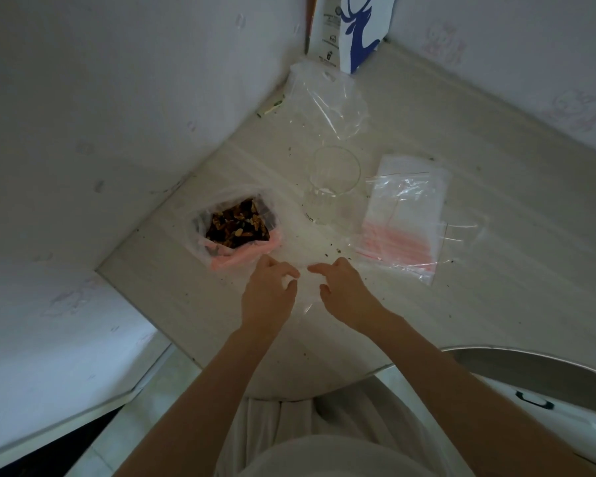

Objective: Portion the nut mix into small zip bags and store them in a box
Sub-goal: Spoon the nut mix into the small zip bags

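An open bag of nut mix with a pink zip edge stands at the table's left side. Just right of it a small clear zip bag lies flat near the front edge. My left hand and my right hand hover over that bag's two sides, fingers loosely curled, thumbs apart from the fingertips, touching or nearly touching the plastic. A stack of empty zip bags with red zip lines lies to the right. A white box with a blue deer print stands in the far corner.
An empty clear glass stands between the nut bag and the stack. A crumpled clear plastic bag lies beyond it. Walls close the table on the left and far right. A metal rim curves at the lower right. Crumbs dot the tabletop.
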